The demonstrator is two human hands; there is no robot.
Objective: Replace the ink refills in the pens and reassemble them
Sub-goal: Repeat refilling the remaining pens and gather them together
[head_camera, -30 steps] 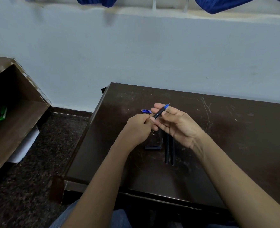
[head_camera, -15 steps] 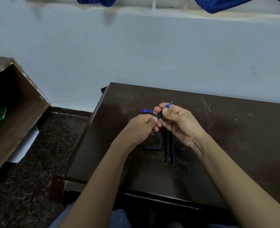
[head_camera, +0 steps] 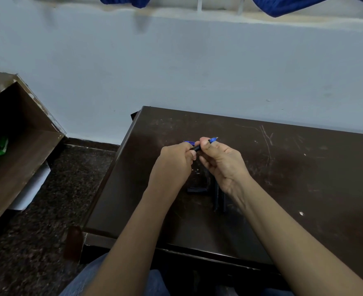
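Both hands hold one black pen (head_camera: 197, 148) with a blue tip section above the middle of the dark table (head_camera: 304, 178). My left hand (head_camera: 174, 165) grips its rear end in a fist. My right hand (head_camera: 221, 161) pinches the front part, and the blue tip (head_camera: 213, 139) pokes out past the fingers toward the wall. Blue refills (head_camera: 189, 142) lie on the table just behind my left hand, partly hidden. Two black pens (head_camera: 218, 197) lie side by side under my right wrist, with a short black cap piece (head_camera: 196, 190) to their left.
The table's left edge (head_camera: 112, 174) drops to a speckled dark floor. A brown wooden shelf unit (head_camera: 16, 146) stands at the left with something green inside. A pale blue wall runs behind the table.
My right hand's fingers have closed around the pen's front part, which earlier lay across open fingers. The two hands have drawn closer together on the pen.
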